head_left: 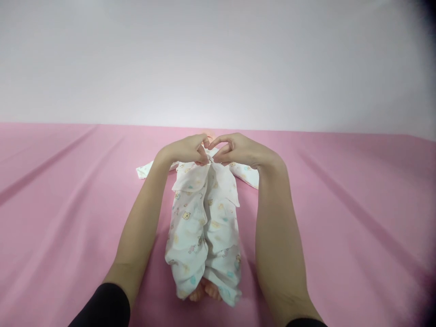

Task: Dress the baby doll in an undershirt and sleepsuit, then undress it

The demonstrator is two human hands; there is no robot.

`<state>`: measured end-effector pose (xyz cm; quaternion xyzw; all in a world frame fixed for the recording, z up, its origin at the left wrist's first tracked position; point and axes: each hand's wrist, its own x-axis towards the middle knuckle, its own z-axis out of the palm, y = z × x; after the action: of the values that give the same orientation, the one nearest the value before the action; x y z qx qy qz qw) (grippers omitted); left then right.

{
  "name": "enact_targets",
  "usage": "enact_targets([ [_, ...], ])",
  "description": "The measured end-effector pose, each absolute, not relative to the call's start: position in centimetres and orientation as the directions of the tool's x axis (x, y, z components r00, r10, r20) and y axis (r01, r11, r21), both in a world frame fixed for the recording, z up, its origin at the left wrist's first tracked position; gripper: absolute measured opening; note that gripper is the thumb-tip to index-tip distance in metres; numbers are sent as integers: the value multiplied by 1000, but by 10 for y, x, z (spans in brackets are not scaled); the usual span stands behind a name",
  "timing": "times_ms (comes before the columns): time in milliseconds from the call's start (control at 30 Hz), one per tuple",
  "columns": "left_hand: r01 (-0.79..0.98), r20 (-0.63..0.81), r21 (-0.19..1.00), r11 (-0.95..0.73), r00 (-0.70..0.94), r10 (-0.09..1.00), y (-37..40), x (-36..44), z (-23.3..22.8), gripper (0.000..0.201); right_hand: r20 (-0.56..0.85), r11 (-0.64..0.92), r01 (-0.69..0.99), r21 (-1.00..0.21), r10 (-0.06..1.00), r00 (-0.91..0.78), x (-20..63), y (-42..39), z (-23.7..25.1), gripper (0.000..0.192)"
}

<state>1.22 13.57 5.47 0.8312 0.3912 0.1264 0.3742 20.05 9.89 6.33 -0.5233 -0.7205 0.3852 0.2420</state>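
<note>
Pink sheet [340,218]: left hand [185,151] and right hand [238,151] are pinching romper [204,227] collar edges between them; thin fabric risks slipping loose.

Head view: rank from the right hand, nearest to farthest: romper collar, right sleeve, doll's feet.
From the right hand:
1. Romper collar: pinched at its fingertips, where both hands meet.
2. Right sleeve: spread on the pink sheet, just under the wrist.
3. Doll's feet: poking out of the romper legs, at the end nearest the camera.
</note>
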Motion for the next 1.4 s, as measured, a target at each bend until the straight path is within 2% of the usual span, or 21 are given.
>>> enact_targets([
  [233,497,-66,779,-382,671,738,140,10,52,40,-41,152,432,-889,914,-404,200,99,60,23],
  [567,461,-81,819,-341,682,727,147,10,46,39,-52,159,497,-853,922,-383,188,106,52,27],
  [733,493,-99,825,-275,605,790,141,16,50,34,-59,138,507,-851,934,-353,188,105,52,30],
  [1000,502,-97,835,-226,538,837,137,21,47,45,-73,123,486,-865,928,-364,190,107,49,32],
  [1400,522,-69,786,-333,609,790,141,17,46,34,-78,99,414,-905,918,-390,192,114,43,38],
])
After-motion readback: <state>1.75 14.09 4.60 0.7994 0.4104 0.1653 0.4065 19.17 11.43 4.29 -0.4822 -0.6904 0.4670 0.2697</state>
